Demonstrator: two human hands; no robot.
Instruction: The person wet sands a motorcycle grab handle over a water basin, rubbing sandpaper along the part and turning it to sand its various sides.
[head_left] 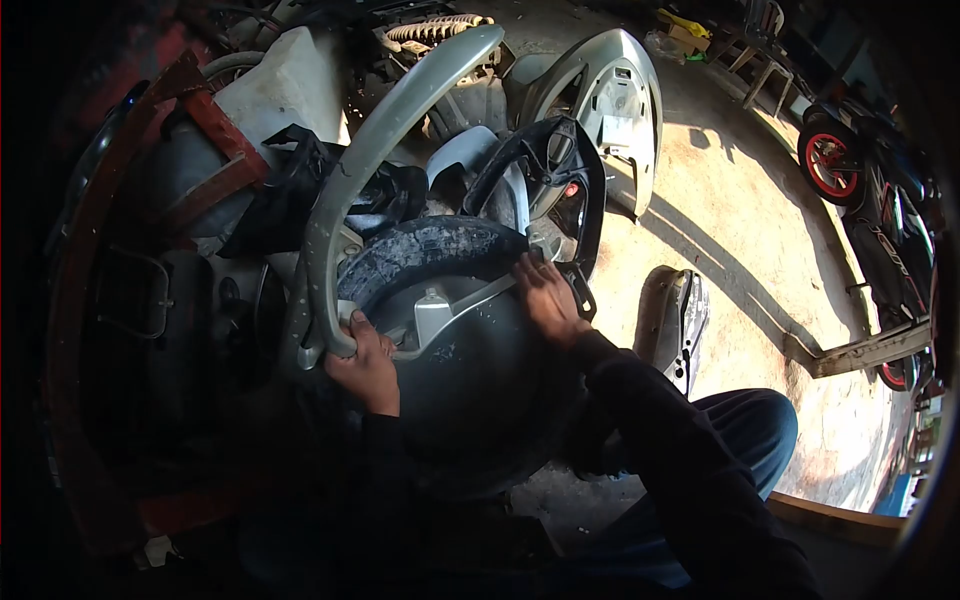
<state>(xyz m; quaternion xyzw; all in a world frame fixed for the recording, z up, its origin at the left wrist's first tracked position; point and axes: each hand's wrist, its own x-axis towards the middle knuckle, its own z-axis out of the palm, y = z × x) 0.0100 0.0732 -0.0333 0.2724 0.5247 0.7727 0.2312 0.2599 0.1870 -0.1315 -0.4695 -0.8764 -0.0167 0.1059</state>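
Observation:
In the head view, my left hand (pixel 362 366) is closed around the lower end of a silver grab rail (pixel 385 135), its thumb on top. The rail curves up and away from me, and a thin flat bracket runs from its base across to the right. On that bracket's right end lies my right hand (pixel 550 300), fingers stretched out and back upward; its thumb is hidden. Beneath both hands is a large dusty black tire (pixel 430 245), lying flat. A black plastic frame (pixel 597 215) stands just beyond my right hand.
Silver body fairing (pixel 640 110) leans on the sunlit floor behind. At left are a rusty red metal frame (pixel 215 135) and a pale panel (pixel 290 85). A headlight-like part (pixel 685 320) lies to the right. A motorcycle (pixel 880 215) with red wheels stands at far right, near a wooden beam (pixel 870 350).

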